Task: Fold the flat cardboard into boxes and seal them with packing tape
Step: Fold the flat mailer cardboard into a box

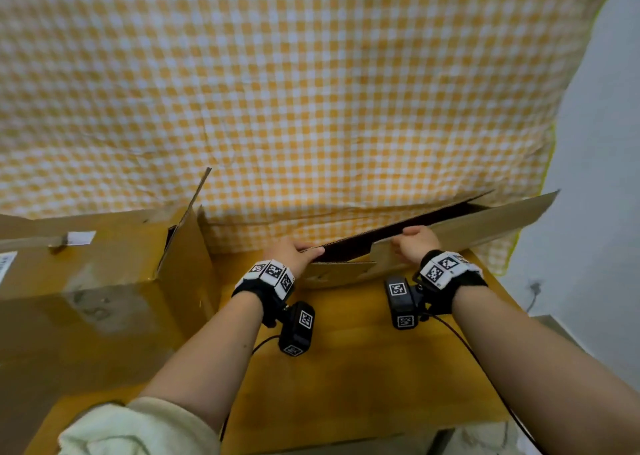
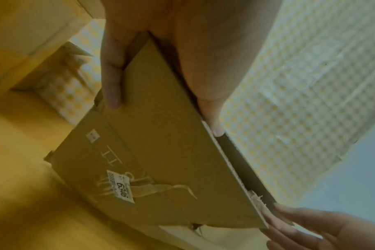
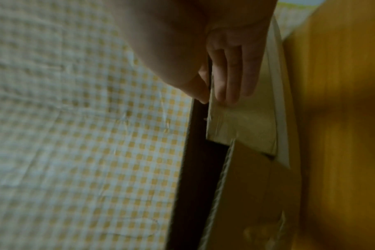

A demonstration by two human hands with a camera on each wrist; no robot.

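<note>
A flattened brown cardboard box (image 1: 485, 219) stands on edge on the wooden table (image 1: 346, 368), slightly parted so a dark gap shows along its top. My left hand (image 1: 294, 254) grips the near panel's top edge at the left, thumb on the outer face (image 2: 111, 81) and fingers inside the gap. My right hand (image 1: 414, 243) pinches a near flap's edge further right, with fingers (image 3: 227, 76) on the outer face and thumb behind. The box's near panel (image 2: 161, 152) carries a white label and old tape. No tape roll is in view.
A large assembled cardboard box (image 1: 86, 281) with an upright flap stands at the left on the table. A yellow-and-white checked cloth (image 1: 311, 91) hangs right behind the flat box. A grey wall (image 1: 606, 177) is at the right. Wrist-camera cables trail over the table.
</note>
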